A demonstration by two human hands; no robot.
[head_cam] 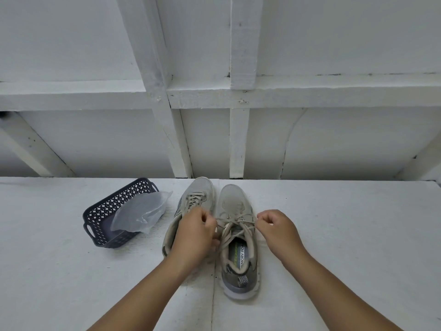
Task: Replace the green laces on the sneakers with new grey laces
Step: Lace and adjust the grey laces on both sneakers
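Observation:
Two grey-beige sneakers stand side by side, toes pointing away from me. The left sneaker [199, 194] is laced and partly hidden under my left hand [194, 231]. The right sneaker [236, 235] has a pale lace [236, 219] crossing its eyelets, loose near the tongue. My left hand pinches one end of that lace at the shoe's left side. My right hand [276, 229] pinches the other end at the shoe's right side. Both lace ends are drawn outward.
A dark perforated plastic basket [100, 211] sits to the left of the shoes, with a clear plastic bag [140, 211] lying over its rim. Everything rests on a white painted surface [334, 235]. White wooden framing [171, 139] rises behind it.

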